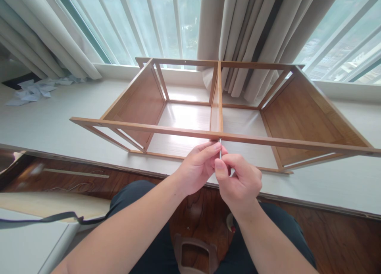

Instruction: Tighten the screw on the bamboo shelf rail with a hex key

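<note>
A thin metal hex key (220, 148) stands upright under the front rail of the wooden shelf frame (220, 136) at 12 o'clock from both hands, left hand (198, 167) and right hand (238, 181) each pinching it, the frame lying on the white window ledge (59, 123) below the curtains (256, 32).

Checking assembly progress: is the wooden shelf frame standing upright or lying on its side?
On its side: the wooden shelf frame lies along the white ledge, its panels vertical.
</note>
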The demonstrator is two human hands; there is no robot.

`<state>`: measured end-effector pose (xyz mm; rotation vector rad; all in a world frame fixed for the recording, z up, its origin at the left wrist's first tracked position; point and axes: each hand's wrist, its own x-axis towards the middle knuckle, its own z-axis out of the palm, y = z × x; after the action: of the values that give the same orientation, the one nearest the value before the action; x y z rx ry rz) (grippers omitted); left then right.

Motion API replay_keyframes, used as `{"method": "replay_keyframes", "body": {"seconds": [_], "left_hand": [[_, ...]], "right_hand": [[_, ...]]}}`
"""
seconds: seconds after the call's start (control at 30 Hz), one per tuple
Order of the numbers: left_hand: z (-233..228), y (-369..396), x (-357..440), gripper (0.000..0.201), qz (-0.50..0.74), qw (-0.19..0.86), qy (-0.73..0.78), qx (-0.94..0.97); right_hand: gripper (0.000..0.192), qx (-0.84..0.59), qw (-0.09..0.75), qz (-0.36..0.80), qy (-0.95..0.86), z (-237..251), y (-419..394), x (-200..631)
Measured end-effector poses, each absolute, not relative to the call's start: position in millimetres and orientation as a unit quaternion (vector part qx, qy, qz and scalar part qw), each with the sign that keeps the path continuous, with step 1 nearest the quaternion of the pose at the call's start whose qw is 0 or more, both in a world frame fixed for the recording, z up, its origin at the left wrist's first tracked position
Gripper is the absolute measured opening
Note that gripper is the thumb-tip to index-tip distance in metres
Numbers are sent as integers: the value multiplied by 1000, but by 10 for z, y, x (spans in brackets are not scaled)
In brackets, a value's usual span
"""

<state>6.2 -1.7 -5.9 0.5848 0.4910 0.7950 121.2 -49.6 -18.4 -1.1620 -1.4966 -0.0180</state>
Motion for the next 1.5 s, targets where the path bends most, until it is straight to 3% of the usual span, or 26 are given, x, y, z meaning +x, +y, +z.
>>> {"method": "replay_keyframes", "body": {"seconds": [0.9, 1.5], "left_hand": [[-99, -19, 82, 32, 378, 839, 258, 295], [-128, -18, 85, 33, 372, 846, 219, 313]], "right_hand": [[27, -512, 593, 42, -620, -164, -533, 1211], [23, -493, 618, 144, -595, -227, -551, 1227]]}}
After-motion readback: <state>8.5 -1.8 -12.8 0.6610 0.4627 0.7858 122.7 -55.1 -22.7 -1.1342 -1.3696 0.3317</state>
